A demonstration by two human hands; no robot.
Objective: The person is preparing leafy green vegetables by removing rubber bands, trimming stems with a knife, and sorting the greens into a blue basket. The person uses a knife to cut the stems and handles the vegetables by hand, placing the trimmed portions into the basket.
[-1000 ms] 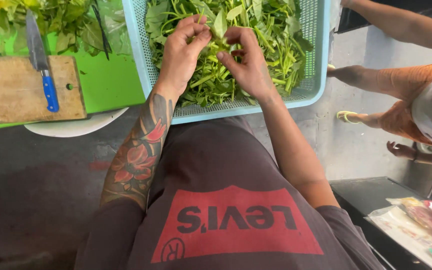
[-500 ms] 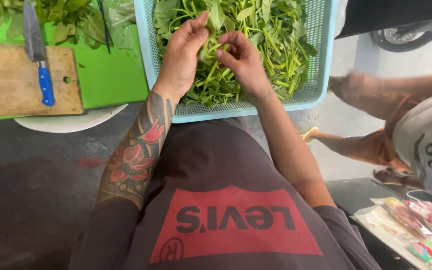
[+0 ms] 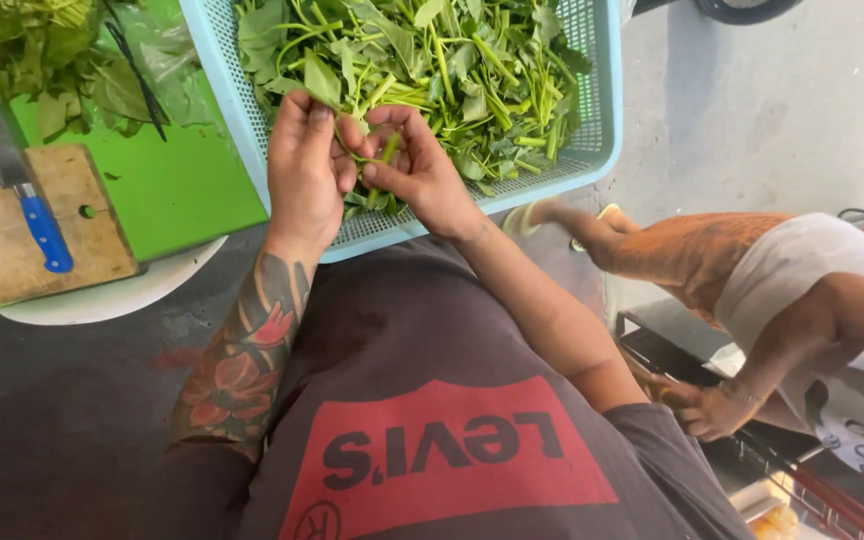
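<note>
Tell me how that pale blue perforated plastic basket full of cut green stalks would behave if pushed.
The pale blue perforated plastic basket looks light, so it would likely slide easily. Its wide, shallow shape suggests it would not tip. The loose green stalks and leaves piled inside would probably shift, and the ones near the rim could spill.

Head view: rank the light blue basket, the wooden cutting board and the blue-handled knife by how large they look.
1. light blue basket, largest, though cropped at the top.
2. wooden cutting board, cropped at the left.
3. blue-handled knife, smallest, lying on the board.

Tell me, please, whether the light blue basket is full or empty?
Full: the light blue basket is heaped with leafy green stems almost across its whole width.
</note>
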